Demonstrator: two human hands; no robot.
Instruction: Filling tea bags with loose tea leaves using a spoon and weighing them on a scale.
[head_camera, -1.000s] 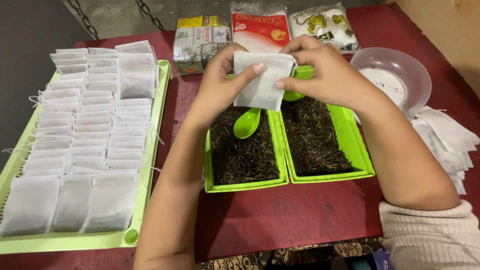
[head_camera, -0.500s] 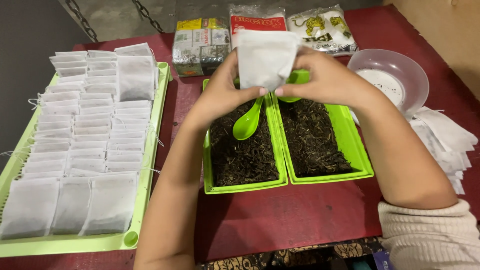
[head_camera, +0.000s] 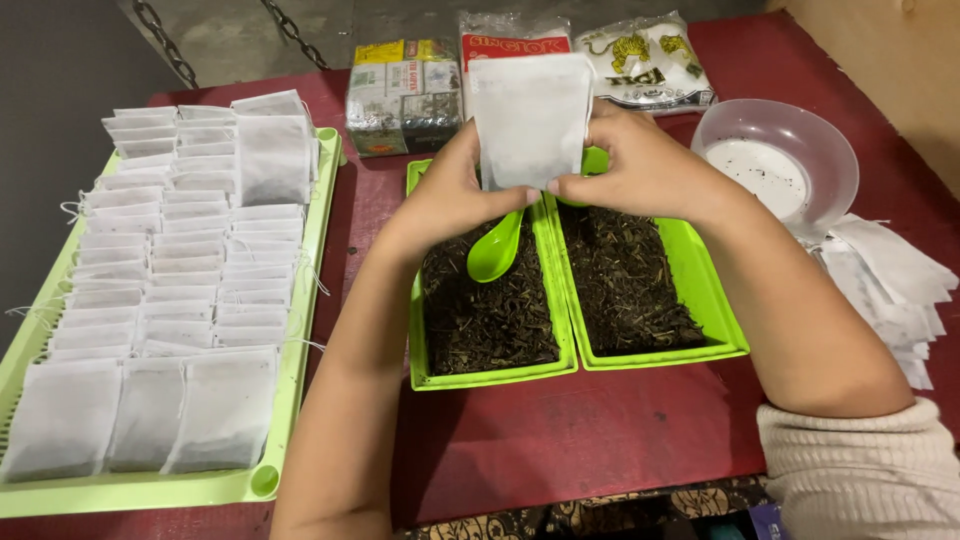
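Both hands hold one white paper tea bag (head_camera: 530, 115) upright above two green trays of dark loose tea. My left hand (head_camera: 455, 190) pinches its lower left edge and my right hand (head_camera: 640, 165) grips its lower right edge. Under the bag, a green plastic spoon (head_camera: 497, 252) rests in the left tea tray (head_camera: 490, 375). The right tea tray (head_camera: 725, 300) lies beside it, also full of dark leaves.
A long green tray (head_camera: 300, 330) at the left carries several rows of filled white tea bags. Packets of tea (head_camera: 405, 90) stand at the back. A clear plastic bowl (head_camera: 780, 160) and a pile of empty white bags (head_camera: 890, 285) sit at the right.
The tea bag has been lifted from a folded, tilted position in front of my hands to an upright, flat position above them. My hands rose slightly with it.
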